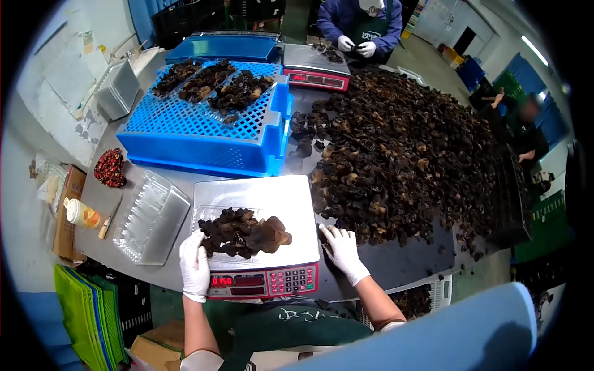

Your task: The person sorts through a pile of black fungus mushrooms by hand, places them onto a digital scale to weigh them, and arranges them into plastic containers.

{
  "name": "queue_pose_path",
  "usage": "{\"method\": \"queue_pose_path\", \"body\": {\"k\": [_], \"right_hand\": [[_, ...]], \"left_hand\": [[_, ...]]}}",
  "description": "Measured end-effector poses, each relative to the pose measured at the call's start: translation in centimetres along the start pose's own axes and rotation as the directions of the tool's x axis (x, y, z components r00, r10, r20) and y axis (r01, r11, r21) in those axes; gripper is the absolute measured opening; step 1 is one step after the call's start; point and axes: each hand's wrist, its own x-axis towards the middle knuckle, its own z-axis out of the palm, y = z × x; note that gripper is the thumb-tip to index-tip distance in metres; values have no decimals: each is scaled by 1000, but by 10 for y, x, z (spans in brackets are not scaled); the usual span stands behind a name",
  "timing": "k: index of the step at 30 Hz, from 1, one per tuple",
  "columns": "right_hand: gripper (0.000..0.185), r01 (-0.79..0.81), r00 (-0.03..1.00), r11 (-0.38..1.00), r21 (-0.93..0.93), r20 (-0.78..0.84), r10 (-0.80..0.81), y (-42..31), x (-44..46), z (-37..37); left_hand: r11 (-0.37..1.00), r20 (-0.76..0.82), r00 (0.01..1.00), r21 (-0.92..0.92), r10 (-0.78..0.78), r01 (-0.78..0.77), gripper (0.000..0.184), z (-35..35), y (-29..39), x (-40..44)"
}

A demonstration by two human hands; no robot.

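On the near scale (300,216) sits a clear plastic tray (203,213) holding dark wood ear mushrooms (238,234). My left hand (195,267), in a white glove, is closed at the tray's left edge. The red display (230,281) appears to read 0.150. My right hand (344,253), also gloved, lies to the right of the scale with fingers apart and nothing held. Just beyond its fingertips begins a large heap of wood ear mushrooms (402,161).
A blue crate (198,145) bears several filled trays. Stacked clear trays (151,216) stand left of my scale, near a paper cup (80,213) and a red bundle (109,168). Across the table a gloved co-worker (365,31) stands by another scale (315,68). Another person (526,130) is at the right.
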Motion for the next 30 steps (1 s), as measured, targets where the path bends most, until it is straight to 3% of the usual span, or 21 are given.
{"method": "queue_pose_path", "body": {"k": [2, 4, 5, 6, 8, 9, 10, 12, 14, 16, 18, 19, 22, 23, 26, 28, 29, 30], "right_hand": [[27, -9, 997, 999, 54, -78, 13, 3, 3, 11], [18, -34, 983, 992, 122, -176, 55, 8, 7, 22], [15, -68, 952, 974, 216, -278, 128, 10, 11, 29], [13, -178, 928, 935, 307, -262, 263, 8, 15, 22], [14, -238, 777, 685, 689, -288, 560, 3, 29, 11], [14, -220, 795, 500, 838, -143, 589, 3, 34, -1], [16, -221, 817, 492, 842, -116, 565, -18, 44, -35], [19, 62, 882, 670, 739, -356, 310, -47, 59, -65], [25, 228, 884, 850, 474, -466, 23, -71, 69, -73], [39, 304, 928, 910, 283, -306, -214, -94, 76, -74], [44, 280, 953, 921, 271, -193, -234, -112, 72, -65], [47, 273, 958, 889, 368, -189, -215, -112, 73, -65], [28, 174, 979, 810, 559, -189, -80, -97, 81, -62], [18, 205, 961, 831, 517, -265, -73, -90, 86, -60], [20, 187, 967, 795, 577, -251, -45, -92, 102, -70], [25, 246, 958, 825, 509, -258, -126, -103, 113, -75], [25, 283, 951, 832, 476, -251, -180, -111, 120, -80], [30, 277, 958, 888, 366, -176, -227, -114, 123, -76]], "left_hand": [[1000, -13, 1000, -24, -14, 13, 31, 3, 1, -3], [990, -14, 998, -124, -66, 63, 31, 2, 5, -4], [993, -13, 999, -104, -51, 49, 31, 0, 7, -4], [996, -14, 999, -86, -36, 35, 32, -2, 8, -3], [998, -15, 998, -28, -58, 58, 34, -7, 14, -4], [998, -2, 998, -17, -55, 55, 35, -8, 15, -5], [999, 13, 999, -7, -51, 51, 37, -9, 16, -5], [999, 59, 997, 12, -45, 44, 36, -7, 18, -3], [999, 51, 998, -20, -30, 31, 33, 0, 18, -3], [1000, 27, 999, -2, -24, 24, 30, 4, 18, -4], [1000, 28, 999, -4, -22, 22, 29, 3, 18, -4], [1000, 1, 1000, 0, -15, 15, 28, 3, 18, -4], [998, -19, 999, -35, -45, 44, 29, -2, 16, -7], [998, -26, 998, -29, -56, 55, 29, -3, 16, -7], [998, -76, 996, -30, -50, 48, 33, -4, 18, -5], [999, -80, 996, -25, 36, -38, 36, -3, 24, 0], [992, -95, 995, -117, 43, -54, 37, 2, 30, 4], [992, -63, 991, -53, 115, -118, 39, 2, 32, 6]]}}
